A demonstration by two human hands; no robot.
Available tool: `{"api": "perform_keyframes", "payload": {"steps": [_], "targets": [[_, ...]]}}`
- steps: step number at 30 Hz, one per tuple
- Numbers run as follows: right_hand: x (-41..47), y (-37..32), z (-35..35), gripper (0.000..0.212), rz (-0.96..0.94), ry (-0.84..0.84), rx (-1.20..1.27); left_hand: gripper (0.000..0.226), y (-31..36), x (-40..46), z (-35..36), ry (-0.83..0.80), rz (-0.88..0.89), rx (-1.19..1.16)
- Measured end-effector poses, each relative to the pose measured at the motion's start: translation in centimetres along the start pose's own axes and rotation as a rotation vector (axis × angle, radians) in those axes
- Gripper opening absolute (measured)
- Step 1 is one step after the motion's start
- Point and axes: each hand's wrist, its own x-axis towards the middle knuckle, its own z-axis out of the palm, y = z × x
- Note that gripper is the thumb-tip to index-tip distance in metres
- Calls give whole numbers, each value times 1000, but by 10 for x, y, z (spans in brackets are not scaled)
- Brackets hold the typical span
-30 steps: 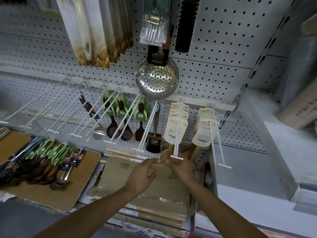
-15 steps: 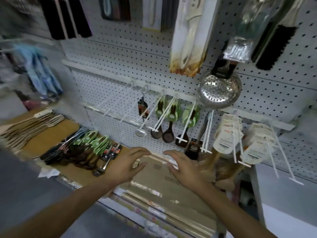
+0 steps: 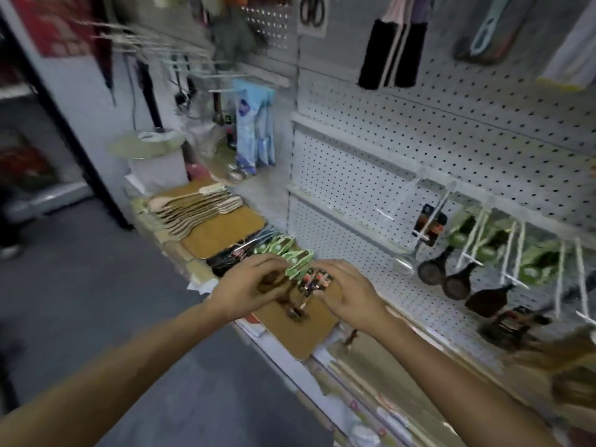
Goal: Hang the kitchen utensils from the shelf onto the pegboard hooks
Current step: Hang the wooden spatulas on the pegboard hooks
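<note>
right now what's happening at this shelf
A person is restocking a shop pegboard. Both hands are down at the pile of green-carded dark utensils lying on the shelf: the left hand curls around one, the right hand rests on the red-carded utensils beside it, though blur hides the exact grip. A few matching utensils already hang on the white hooks to the right. A stack of wooden spoons waits further left.

Both hands, left hand [image 3: 250, 285] and right hand [image 3: 346, 290], reach into the pile of green-tagged spoons [image 3: 290, 258] on the shelf [image 3: 300, 337].
</note>
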Motion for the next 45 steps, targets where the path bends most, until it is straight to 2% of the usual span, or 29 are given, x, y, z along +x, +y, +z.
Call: {"api": "perform_keyframes", "payload": {"steps": [10, 20, 26, 36, 45], "targets": [[133, -59, 81, 50, -151, -93, -20, 43, -122, -37, -68, 64, -194, 19], [295, -45, 175, 51, -139, -168, 66, 45, -270, 4, -102, 7, -297, 66], [386, -33, 228, 50, -105, -291, 129, 46, -364, 34, -127, -65, -361, 92], [498, -17, 319, 48, 88, -369, 145, 42, -523, 67, -112, -156, -395, 12], [603, 10, 454, 46, 366, -330, 163, 43, -708, 119, -58, -251, -340, -42]]}}
